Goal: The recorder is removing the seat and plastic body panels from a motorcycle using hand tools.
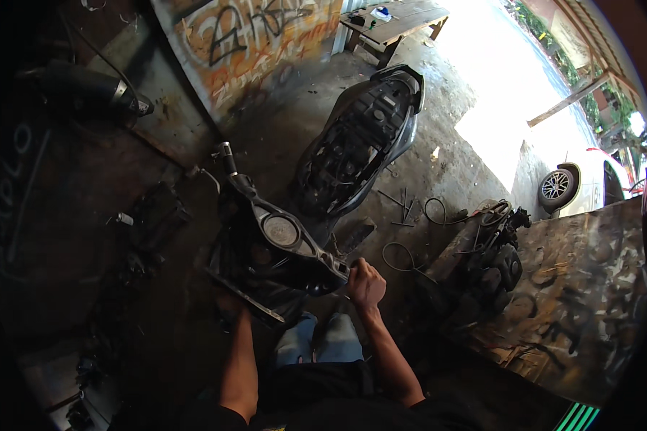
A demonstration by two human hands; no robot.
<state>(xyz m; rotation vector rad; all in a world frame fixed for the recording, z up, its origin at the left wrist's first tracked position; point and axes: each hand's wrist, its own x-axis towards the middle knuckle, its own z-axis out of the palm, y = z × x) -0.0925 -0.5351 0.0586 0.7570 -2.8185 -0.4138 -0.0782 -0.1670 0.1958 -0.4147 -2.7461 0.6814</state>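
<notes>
In front of me stands a partly stripped scooter, its dark front bodywork [262, 269] nearest my legs. Its handlebar carries a round gauge [280, 230], and a silver-ended grip [226, 159] sticks out at the far left end. My right hand [367, 282] is closed around the handlebar's near right end, hiding the grip there. My left hand [230, 307] reaches low beside the bodywork's lower left edge; shadow and the panel hide its fingers. Behind the handlebar, the seatless rear body [363, 140] lies exposed, its inner parts showing.
T-handled wrenches [406, 206] lie on the floor to the right. Beyond them are a dark engine assembly [499, 262] and a stained wooden board [561, 302]. A wooden table [410, 25] stands at the back, a white car [589, 179] far right. A muffler [97, 92] is at upper left.
</notes>
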